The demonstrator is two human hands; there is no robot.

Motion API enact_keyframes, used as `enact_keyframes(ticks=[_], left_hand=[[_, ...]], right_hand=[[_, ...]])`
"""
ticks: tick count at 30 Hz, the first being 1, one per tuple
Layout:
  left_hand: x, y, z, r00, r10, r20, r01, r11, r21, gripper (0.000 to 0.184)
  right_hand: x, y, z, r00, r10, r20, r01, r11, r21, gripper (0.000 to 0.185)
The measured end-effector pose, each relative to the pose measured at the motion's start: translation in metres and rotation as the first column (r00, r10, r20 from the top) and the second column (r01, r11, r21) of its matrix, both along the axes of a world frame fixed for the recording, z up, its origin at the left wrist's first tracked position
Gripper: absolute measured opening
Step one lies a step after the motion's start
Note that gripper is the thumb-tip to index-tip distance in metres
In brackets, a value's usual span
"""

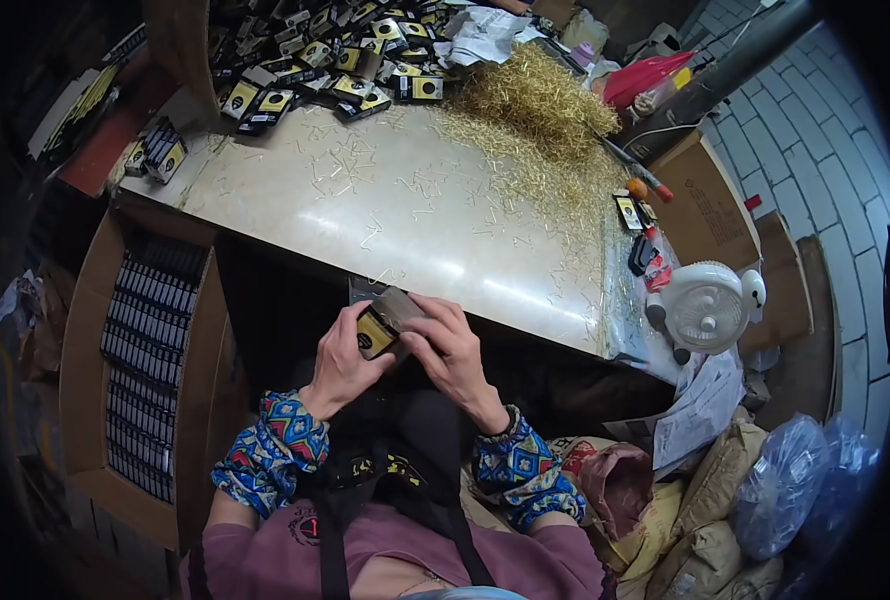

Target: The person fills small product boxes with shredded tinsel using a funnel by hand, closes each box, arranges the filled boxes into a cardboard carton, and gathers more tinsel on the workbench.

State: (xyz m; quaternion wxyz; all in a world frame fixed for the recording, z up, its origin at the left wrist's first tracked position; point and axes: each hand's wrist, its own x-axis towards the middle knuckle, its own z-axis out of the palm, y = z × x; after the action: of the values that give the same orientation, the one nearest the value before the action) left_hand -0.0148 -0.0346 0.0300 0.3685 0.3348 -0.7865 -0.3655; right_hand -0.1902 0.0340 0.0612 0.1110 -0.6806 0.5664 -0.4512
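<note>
Just off the table's front edge, my left hand [343, 362] is closed around a small black-and-yellow cardboard box [374, 334]. My right hand [452, 352] pinches a greyish flap or sleeve [399, 308] at the box's upper right side. Whether that grey part is joined to the box, I cannot tell. The fingers hide much of both. Beyond my hands, thin gold-coloured bent wire pieces [345, 168] lie scattered over the pale tabletop [365, 215].
Many similar boxes [350, 60] are piled at the back, beside a heap of gold wire pieces [535, 100]. At left stands a carton [83, 375] packed with rows of boxes. A white fan [707, 308] stands right, above sacks [710, 480] and papers [700, 415].
</note>
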Motion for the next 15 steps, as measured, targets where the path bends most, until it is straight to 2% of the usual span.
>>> enact_keyframes(ticks=[2, 6, 9, 13, 14, 15], left_hand=[[0.000, 0.000, 0.006, 1.000, 0.006, 0.002, -0.006, 0.998, 0.055, 0.078], [-0.003, 0.000, 0.008, 0.998, -0.031, -0.053, 0.031, 1.000, 0.001, 0.079], [-0.005, 0.002, 0.003, 0.998, -0.058, -0.019, 0.057, 0.997, -0.048, 0.077], [-0.006, 0.008, -0.008, 0.997, -0.067, 0.044, 0.069, 0.996, -0.049, 0.072], [-0.006, 0.007, -0.010, 0.997, -0.062, 0.055, 0.066, 0.995, -0.073, 0.073], [-0.006, 0.007, -0.011, 0.996, -0.056, 0.065, 0.062, 0.993, -0.099, 0.073]], right_hand=[[0.006, -0.001, 0.010, 0.997, -0.079, 0.009, 0.079, 0.997, 0.000, 0.029], [0.008, 0.005, 0.001, 0.989, -0.136, 0.054, 0.140, 0.986, -0.091, 0.029], [0.017, 0.009, -0.010, 0.991, -0.132, -0.004, 0.132, 0.991, 0.002, 0.031], [0.032, 0.015, -0.023, 0.918, -0.170, 0.359, 0.120, 0.980, 0.159, 0.033], [0.041, 0.016, -0.023, 0.861, -0.244, 0.446, 0.189, 0.968, 0.164, 0.035], [0.043, 0.016, -0.025, 0.886, -0.234, 0.399, 0.198, 0.971, 0.131, 0.034]])
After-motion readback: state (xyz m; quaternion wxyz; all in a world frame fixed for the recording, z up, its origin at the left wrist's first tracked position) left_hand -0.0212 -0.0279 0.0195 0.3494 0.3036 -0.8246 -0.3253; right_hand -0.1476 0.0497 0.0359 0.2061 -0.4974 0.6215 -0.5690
